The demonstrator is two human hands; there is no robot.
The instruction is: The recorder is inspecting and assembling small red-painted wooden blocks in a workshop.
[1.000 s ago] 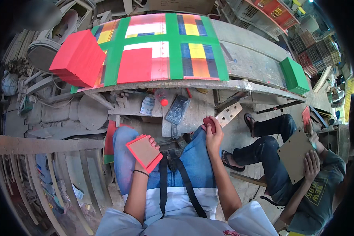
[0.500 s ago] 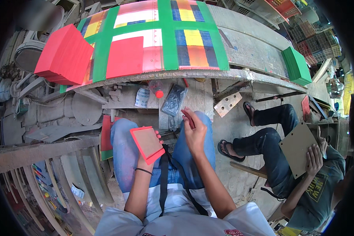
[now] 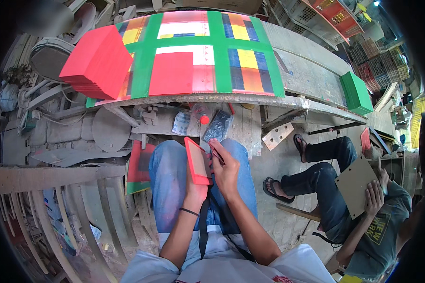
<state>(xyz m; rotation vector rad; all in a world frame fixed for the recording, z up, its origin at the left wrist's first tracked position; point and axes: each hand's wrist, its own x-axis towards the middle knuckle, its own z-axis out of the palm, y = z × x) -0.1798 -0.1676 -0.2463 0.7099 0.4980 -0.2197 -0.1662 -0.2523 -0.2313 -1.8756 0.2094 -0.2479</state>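
My left hand (image 3: pixel 197 192) holds a small rectangular board (image 3: pixel 200 164) with a bare brown face and a raised bright-red rim, tilted above my lap. Close against its right side is my right hand (image 3: pixel 227 172), fingers closed on a slim dark-red piece (image 3: pixel 217 155); its kind is too small to make out. Whether that piece touches the board's edge I cannot tell. On the bench in front, a stack of red boards (image 3: pixel 97 61) stands at the left, and a single red board (image 3: pixel 172 74) lies flat on a colourful sheet (image 3: pixel 223 70).
A green stack (image 3: pixel 356 93) sits at the bench's (image 3: pixel 311 59) right end. Below are a clear bottle with a red cap (image 3: pixel 204 119), a dark plastic-wrapped packet (image 3: pixel 218 126) and a holed plate (image 3: pixel 277 136). At right, another person holds a brownish board (image 3: pixel 356 188). Wooden slats (image 3: pixel 42 181) stand at left.
My left hand has turned the red-rimmed board more edge-on and brought it right. My right hand has come closer to it. The view has shifted slightly, and the other person's far hand has moved.
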